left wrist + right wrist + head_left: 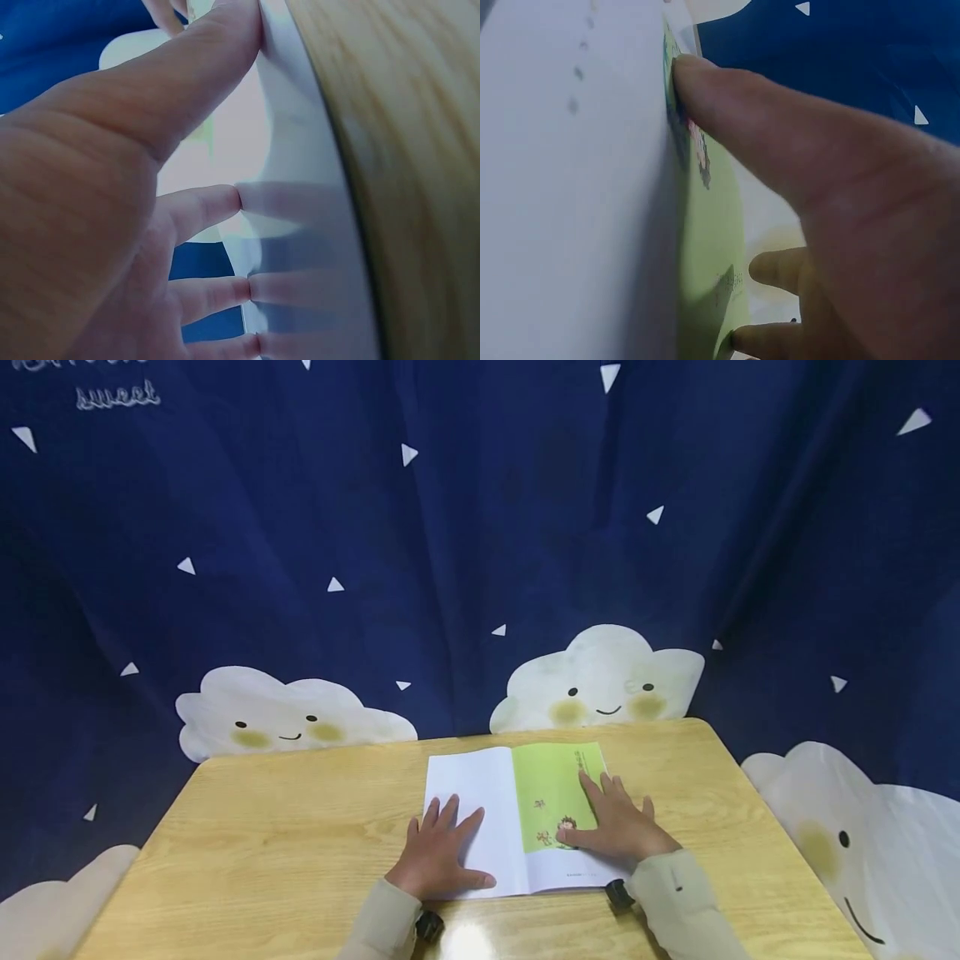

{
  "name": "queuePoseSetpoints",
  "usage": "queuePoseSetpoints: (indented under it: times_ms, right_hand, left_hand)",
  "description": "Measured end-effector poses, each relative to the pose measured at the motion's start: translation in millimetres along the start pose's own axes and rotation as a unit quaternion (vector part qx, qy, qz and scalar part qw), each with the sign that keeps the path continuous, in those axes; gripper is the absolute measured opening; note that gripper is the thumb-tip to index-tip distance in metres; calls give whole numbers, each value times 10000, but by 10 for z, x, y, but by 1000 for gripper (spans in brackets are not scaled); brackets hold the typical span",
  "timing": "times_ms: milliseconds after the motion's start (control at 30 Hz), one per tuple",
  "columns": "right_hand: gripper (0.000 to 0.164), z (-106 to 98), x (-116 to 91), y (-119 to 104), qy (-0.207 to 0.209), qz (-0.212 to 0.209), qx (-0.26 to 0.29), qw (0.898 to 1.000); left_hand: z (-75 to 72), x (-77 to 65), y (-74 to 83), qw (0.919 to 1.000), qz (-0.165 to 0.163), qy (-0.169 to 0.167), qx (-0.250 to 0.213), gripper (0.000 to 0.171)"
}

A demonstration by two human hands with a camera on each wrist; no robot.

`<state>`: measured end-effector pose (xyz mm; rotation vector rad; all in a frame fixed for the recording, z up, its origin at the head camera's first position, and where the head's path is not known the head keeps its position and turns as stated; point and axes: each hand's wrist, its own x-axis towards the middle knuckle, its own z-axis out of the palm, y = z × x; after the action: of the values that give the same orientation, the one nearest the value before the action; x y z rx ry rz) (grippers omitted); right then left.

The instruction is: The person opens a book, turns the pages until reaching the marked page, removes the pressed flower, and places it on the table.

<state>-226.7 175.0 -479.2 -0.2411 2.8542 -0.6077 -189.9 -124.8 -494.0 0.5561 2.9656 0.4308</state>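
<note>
An open book [491, 810] lies flat on the wooden table, its left page plain white and its right page green over a white lower strip. On the green page is a small printed cartoon figure with some lettering. My left hand [437, 858] rests spread on the white page, fingertips and thumb touching the glossy paper [300, 225] in the left wrist view. Over the right page lies my right hand [621, 825], fingers spread, its thumb [727, 94] pressing on the printed figure. Part of the right page's outer edge is hidden beneath that hand.
The wooden table [300, 835] extends to both sides of the book. Behind it hangs a dark blue curtain [450, 527] with white triangles and smiling clouds, close to the table's far edge. A black strap piece [619, 896] sits at the right wrist.
</note>
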Motion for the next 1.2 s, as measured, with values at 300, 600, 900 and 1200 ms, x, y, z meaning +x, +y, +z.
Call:
queuePoseSetpoints:
  times_ms: [300, 600, 900, 1200]
  right_hand:
    - [113, 23, -19, -10, 46, -27, 3, 10000]
    - [114, 45, -31, -19, 135, 3, 3, 9999]
    - [118, 68, 32, 7, 138, 5, 317, 9994]
    - [116, 65, 43, -1, 75, -14, 551, 9985]
  left_hand:
    - [72, 6, -36, 9999, 48, 111, -3, 95]
    - [66, -4, -10, 9999, -44, 6, -99, 96]
    - [22, -27, 18, 10000, -30, -3, -49, 96]
    - [29, -9, -6, 10000, -25, -1, -76, 95]
